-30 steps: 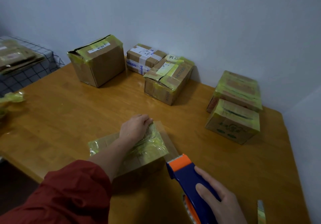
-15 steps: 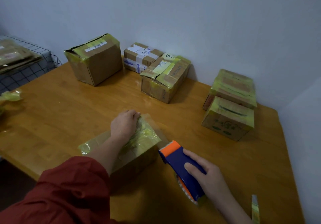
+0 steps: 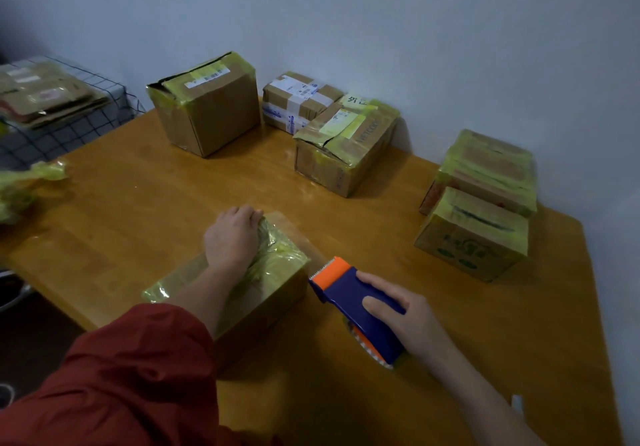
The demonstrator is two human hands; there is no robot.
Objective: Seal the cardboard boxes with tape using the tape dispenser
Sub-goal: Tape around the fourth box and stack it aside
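Taping step: left hand (image 3: pixel 231 239) curls fingers over the far top edge of the near box (image 3: pixel 273 272) at the desk (image 3: pixel 138 210) front, right hand (image 3: pixel 403 317) grips the tape dispenser (image 3: pixel 349 302) just beside the box's right end (blade toward it), so next likely calls for cutting the tape and smoothing it down.

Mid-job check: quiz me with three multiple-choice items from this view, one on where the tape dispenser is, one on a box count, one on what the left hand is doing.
1. Where is the tape dispenser?
A. On a shelf.
B. At the near box's right end, in the right hand.
C. On the floor.

2. How many other cardboard boxes stand on the table?
A. Five.
B. Two.
C. Nine.

3. What is the left hand doing?
A. Gripping the dispenser.
B. Hanging off the table.
C. Pressing on the near box's top, fingers curled at its far edge.

Answers:
1 B: the right hand grips its blue body beside that box.
2 A: three sit along the wall and two at the right.
3 C: it lies on the taped top.
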